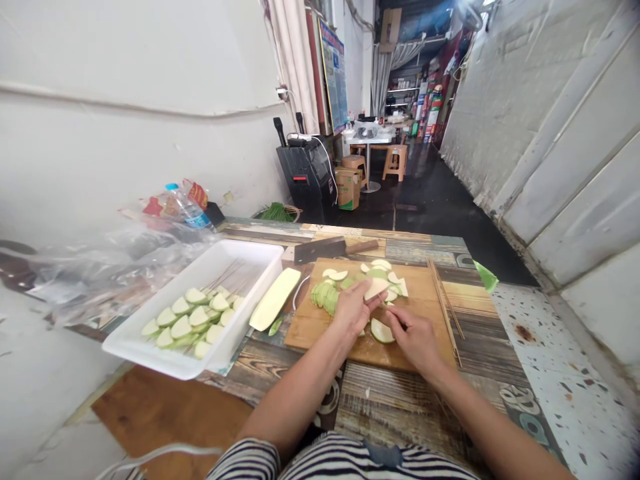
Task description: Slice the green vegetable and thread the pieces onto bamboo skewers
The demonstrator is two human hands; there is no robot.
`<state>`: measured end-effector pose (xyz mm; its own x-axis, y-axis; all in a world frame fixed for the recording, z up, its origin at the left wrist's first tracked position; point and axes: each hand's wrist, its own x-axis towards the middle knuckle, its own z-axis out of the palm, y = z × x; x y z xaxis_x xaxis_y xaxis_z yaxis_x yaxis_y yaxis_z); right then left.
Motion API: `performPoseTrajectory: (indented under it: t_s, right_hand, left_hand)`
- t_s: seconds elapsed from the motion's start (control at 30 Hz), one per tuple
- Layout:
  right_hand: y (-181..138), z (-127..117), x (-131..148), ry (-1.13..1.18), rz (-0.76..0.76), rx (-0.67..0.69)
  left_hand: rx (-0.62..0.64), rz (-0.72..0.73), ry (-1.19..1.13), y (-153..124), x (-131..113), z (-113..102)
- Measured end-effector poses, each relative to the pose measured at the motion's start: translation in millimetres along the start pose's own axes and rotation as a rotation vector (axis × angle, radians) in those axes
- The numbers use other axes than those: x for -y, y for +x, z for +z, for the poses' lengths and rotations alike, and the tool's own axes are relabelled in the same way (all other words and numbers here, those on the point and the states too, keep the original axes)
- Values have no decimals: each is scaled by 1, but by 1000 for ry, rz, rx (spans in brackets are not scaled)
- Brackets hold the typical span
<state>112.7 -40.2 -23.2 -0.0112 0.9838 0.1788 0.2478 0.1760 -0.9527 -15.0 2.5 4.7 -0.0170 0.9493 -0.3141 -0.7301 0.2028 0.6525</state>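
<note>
Over the wooden cutting board (305, 332), my left hand (351, 308) pinches a pale, green-skinned vegetable slice (376, 288). My right hand (413, 335) is closed on a thin wooden skewer (382, 299), its tip close to that slice; whether it has gone in I cannot tell. Beneath and around the hands lie more loose slices, among them a round-edged one (383, 331) near the board's front and a fanned row (324, 297) at the left. Several bare skewers (442, 303) rest along the board's right edge.
Left of the board stands a white tray (150, 363) with skewered slices (183, 327). A long cut vegetable piece (275, 300) lies between tray and board. Behind the board is a cleaver (320, 251). Plastic bags (110, 267) and a water bottle (193, 210) sit far left.
</note>
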Motion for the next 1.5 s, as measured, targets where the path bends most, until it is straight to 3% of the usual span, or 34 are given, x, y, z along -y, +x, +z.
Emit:
performPoseTrajectory:
  t_s: [0.2,0.4,0.5,0.63,0.7,0.83,0.9,1.03,1.13,1.37,1.5]
  right_hand:
    - [1,-4,8,-261,-184,38]
    - [-2,-8,17,-244,-125,82]
    - [-6,-9,19,-152,-24,91]
    - [-8,-10,28,112,310,178]
    - [-10,-11,32,183,391,200]
    - [-16,-13,35,41,177,145]
    - [-20,-15,34,28,108,180]
    - [-25,-17,37,135,112,239]
    - [-26,-16,45,89,58,219]
    - [-30,-12,51,-96,-79,206]
    - [-30,-10,44,-126,-106,193]
  left_hand:
    - [80,52,93,-4,-6,3]
    - [64,56,104,-1,-1,1]
    - [57,30,126,0,3,-1]
    - [29,14,136,-3,5,2]
    - [24,8,105,-4,2,4]
    - [16,16,-21,-1,-11,5]
    - [21,-2,-100,3,-20,3]
    - [182,-135,-211,3,-33,-1]
    - [311,-222,-254,-5,-39,0]
    - [428,-332,-287,-25,-46,10]
    - [391,-316,-273,-25,-44,12]
